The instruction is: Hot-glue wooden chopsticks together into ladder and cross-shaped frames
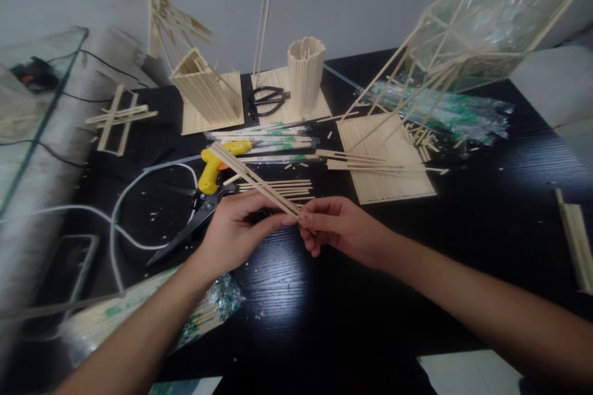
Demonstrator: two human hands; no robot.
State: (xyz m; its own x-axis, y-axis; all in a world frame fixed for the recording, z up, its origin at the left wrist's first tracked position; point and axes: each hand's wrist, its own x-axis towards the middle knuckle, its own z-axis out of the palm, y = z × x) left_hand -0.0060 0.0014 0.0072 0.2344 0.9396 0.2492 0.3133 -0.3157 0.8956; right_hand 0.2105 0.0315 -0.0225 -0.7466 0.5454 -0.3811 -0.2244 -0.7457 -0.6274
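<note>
Sticks (262, 185), a small bunch of thin pale wood, slant over the middle of the bench (343, 327), held up off it, their far ends pointing left towards the yellow glue gun (210, 171). From where I stand, both hands are fastened on them: the left hand (234, 228) has its thumb against the near part, while the right hand (336, 222) pinches the near tips between thumb and fingers. The two hands sit just beside each other; whether they touch I can't tell, nor can I count the sticks.

I'd judge them very light, stiff along their length and easily snapped if bent across. The wood looks dry rather than slick, so a fingertip pinch should do, though they could slide past one another under a loose hold. Gripping round the middle would better steady the long far part, which juts out unsupported. A row (290, 185) of similar pieces lies just beyond the hands, and scissors (191, 226) lie just left of the left hand.
</note>
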